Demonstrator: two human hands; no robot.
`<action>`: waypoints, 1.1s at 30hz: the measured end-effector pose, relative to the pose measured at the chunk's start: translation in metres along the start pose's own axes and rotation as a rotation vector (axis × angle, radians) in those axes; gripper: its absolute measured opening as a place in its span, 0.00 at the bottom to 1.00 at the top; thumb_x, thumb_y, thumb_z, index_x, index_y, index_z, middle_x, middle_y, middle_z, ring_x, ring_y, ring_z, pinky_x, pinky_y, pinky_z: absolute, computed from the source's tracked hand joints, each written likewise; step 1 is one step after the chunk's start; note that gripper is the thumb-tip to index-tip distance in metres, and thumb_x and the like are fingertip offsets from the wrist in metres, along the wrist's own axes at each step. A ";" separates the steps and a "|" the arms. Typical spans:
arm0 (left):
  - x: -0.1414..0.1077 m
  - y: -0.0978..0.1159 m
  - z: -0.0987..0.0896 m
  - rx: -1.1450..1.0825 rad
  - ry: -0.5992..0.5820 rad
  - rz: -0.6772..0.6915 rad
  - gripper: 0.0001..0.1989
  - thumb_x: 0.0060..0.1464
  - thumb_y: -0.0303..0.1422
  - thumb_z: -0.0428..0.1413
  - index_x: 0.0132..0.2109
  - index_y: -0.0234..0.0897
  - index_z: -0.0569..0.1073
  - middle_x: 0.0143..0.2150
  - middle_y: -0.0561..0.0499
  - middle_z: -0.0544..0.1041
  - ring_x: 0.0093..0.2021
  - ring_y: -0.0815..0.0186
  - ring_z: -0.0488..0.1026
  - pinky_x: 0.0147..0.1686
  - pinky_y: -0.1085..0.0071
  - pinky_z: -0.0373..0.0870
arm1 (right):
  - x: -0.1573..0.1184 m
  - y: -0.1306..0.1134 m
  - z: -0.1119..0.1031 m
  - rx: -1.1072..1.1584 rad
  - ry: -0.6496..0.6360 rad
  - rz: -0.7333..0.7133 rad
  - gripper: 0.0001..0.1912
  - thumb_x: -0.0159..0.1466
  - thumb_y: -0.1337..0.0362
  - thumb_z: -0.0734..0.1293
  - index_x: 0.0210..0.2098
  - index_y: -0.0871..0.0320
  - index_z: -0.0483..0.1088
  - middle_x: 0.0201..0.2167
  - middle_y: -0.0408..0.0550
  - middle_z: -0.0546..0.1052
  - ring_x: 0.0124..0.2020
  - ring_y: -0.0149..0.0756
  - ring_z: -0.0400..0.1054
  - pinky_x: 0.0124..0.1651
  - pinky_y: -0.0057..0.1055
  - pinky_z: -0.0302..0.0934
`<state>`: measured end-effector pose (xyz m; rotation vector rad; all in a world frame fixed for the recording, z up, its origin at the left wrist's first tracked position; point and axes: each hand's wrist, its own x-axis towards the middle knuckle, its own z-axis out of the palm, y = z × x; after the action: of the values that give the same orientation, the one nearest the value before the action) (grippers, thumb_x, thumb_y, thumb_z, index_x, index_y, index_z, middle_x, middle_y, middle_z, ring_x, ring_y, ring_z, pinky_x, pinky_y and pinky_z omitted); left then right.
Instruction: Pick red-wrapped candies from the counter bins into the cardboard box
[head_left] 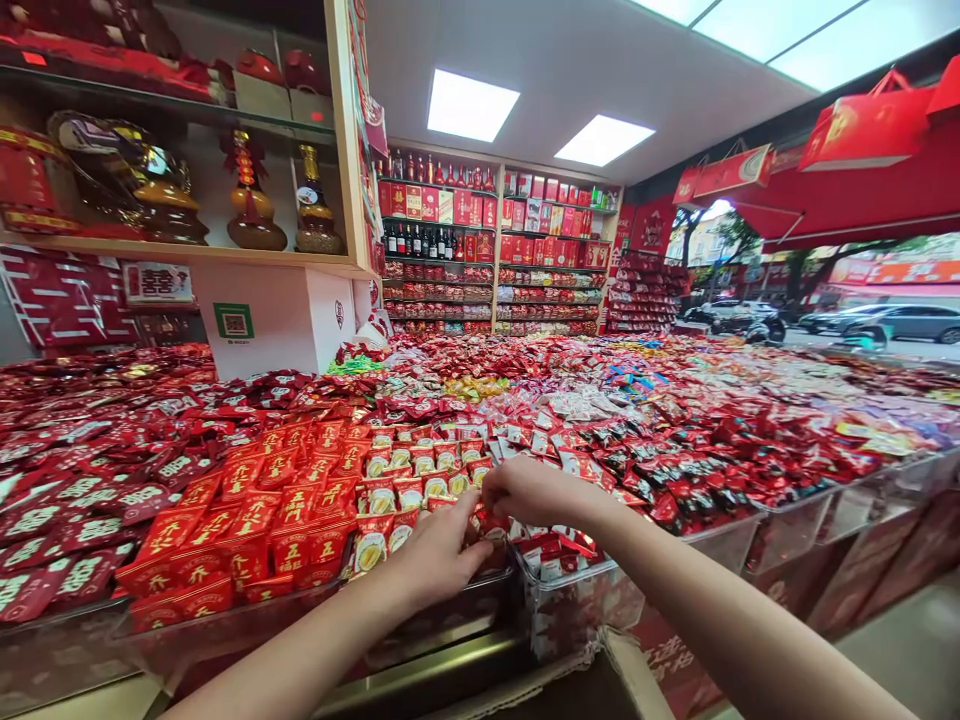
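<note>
My left hand [448, 548] reaches over a bin of small red and white candy packets [409, 493] printed with a yellow fruit. Its index finger and thumb are apart, close to a dark red packet [491, 524]. Right beside it, my right hand [536, 490] bends down at the wrist with its fingers curled together. What those fingertips hold, if anything, is hidden. On the left lie bright red packets with gold characters [251, 525], set in neat rows. Loose red and white packets [559, 550] fill a clear plastic bin [585, 600] below my right forearm.
An open cardboard box [637, 675] stands at the front, below my hands. Heaped sweets [720, 460] spread to the back and right. A white pillar [262, 320] rises at left under a shelf of bottles [255, 215]. Stocked shelves [495, 240] line the back wall.
</note>
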<state>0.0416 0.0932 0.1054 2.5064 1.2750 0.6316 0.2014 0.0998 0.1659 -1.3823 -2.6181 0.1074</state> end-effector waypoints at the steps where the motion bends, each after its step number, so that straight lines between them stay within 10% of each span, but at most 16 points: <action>1: 0.000 0.000 0.000 0.003 -0.013 -0.002 0.27 0.50 0.36 0.50 0.57 0.42 0.53 0.36 0.52 0.76 0.35 0.64 0.72 0.32 0.71 0.64 | -0.001 0.000 -0.001 -0.008 0.006 -0.001 0.11 0.48 0.74 0.60 0.28 0.60 0.71 0.24 0.44 0.74 0.24 0.28 0.61 0.24 0.23 0.48; 10: -0.008 -0.003 0.008 0.215 0.075 -0.060 0.02 0.45 0.32 0.54 0.29 0.40 0.70 0.31 0.51 0.72 0.35 0.60 0.67 0.35 0.65 0.58 | -0.017 0.000 -0.007 -0.001 0.203 0.140 0.08 0.50 0.71 0.60 0.27 0.59 0.70 0.25 0.46 0.74 0.25 0.30 0.62 0.25 0.24 0.48; 19: -0.017 0.001 0.009 0.290 0.070 0.084 0.06 0.48 0.28 0.53 0.31 0.43 0.73 0.29 0.53 0.75 0.36 0.63 0.67 0.35 0.66 0.55 | -0.009 0.009 0.017 0.031 0.090 0.025 0.10 0.49 0.71 0.60 0.28 0.58 0.70 0.26 0.46 0.75 0.27 0.31 0.64 0.26 0.24 0.50; 33: 0.000 0.006 0.008 0.280 0.153 -0.114 0.06 0.46 0.31 0.53 0.34 0.40 0.70 0.32 0.51 0.74 0.38 0.58 0.68 0.37 0.62 0.57 | 0.007 0.010 0.020 -0.116 0.012 0.043 0.09 0.47 0.71 0.63 0.27 0.58 0.73 0.25 0.46 0.76 0.26 0.32 0.66 0.22 0.24 0.48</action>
<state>0.0501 0.0895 0.1008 2.6196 1.6529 0.6694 0.2019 0.1110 0.1460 -1.4714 -2.6227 -0.0474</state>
